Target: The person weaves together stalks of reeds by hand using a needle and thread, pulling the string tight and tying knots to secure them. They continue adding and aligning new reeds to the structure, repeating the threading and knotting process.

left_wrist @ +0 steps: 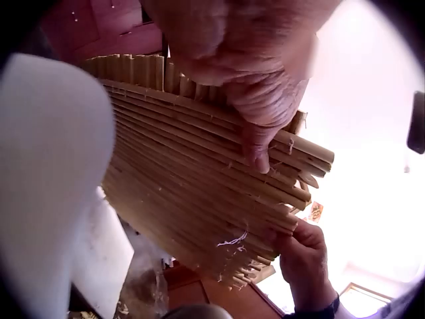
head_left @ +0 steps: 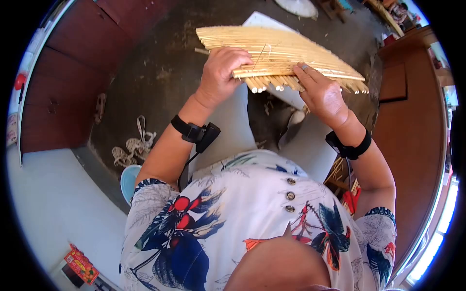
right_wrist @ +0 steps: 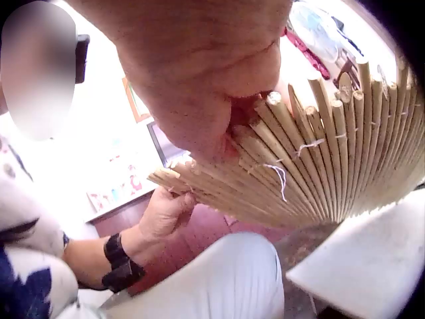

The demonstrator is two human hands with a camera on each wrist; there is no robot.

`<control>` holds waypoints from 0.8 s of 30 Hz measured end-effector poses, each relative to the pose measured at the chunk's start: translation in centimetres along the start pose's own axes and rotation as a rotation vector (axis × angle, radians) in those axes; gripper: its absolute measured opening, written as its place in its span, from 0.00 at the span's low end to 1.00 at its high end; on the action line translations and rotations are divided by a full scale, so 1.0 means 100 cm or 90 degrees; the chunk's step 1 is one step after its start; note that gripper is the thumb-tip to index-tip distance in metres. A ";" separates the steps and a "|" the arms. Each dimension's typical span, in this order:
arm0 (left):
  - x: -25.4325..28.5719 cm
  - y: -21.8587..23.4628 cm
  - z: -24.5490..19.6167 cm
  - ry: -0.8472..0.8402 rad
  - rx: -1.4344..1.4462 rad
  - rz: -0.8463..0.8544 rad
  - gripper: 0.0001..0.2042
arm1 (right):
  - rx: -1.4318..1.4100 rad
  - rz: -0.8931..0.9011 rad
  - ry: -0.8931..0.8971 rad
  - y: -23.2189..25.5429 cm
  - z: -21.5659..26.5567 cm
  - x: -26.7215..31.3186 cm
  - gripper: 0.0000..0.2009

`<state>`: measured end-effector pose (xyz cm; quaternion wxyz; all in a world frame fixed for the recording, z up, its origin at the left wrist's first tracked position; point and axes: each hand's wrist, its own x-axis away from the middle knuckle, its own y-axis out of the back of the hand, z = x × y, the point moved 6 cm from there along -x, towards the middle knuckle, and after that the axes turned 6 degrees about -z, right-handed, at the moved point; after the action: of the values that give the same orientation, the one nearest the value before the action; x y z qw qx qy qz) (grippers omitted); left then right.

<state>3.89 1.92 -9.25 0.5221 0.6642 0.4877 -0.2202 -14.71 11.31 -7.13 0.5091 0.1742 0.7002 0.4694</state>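
A mat of pale stalks (head_left: 272, 46), stitched side by side with white thread, is held up over the knees by both hands. Its stalk ends are uneven along the near edge. My left hand (head_left: 221, 75) grips the left end, and in the left wrist view its thumb (left_wrist: 257, 149) lies against the underside. At the right of the near edge, my right hand (head_left: 323, 94) holds the mat with fingers on the top face and thumb beneath. A loose white thread (right_wrist: 282, 183) hangs from the underside in the right wrist view. Near the middle, a thin dark strand (head_left: 261, 56) stands out from the upper face.
Behind the mat is a white board (head_left: 264, 20). A light blue bucket (head_left: 128, 182) stands by the left elbow, near pale woven sandals (head_left: 131, 150) on the dark floor. Dark red cabinets (head_left: 73, 72) line the left, and a brown wooden cabinet (head_left: 412, 126) the right.
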 end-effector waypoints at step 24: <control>-0.267 0.004 -0.095 -0.286 0.291 0.241 0.21 | -0.252 -0.386 -0.448 0.115 -0.005 -0.020 0.09</control>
<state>-9.25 -0.58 15.80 0.4855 0.7772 0.1680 -0.3634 -17.00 15.38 3.56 0.8508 0.0106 0.4030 0.3370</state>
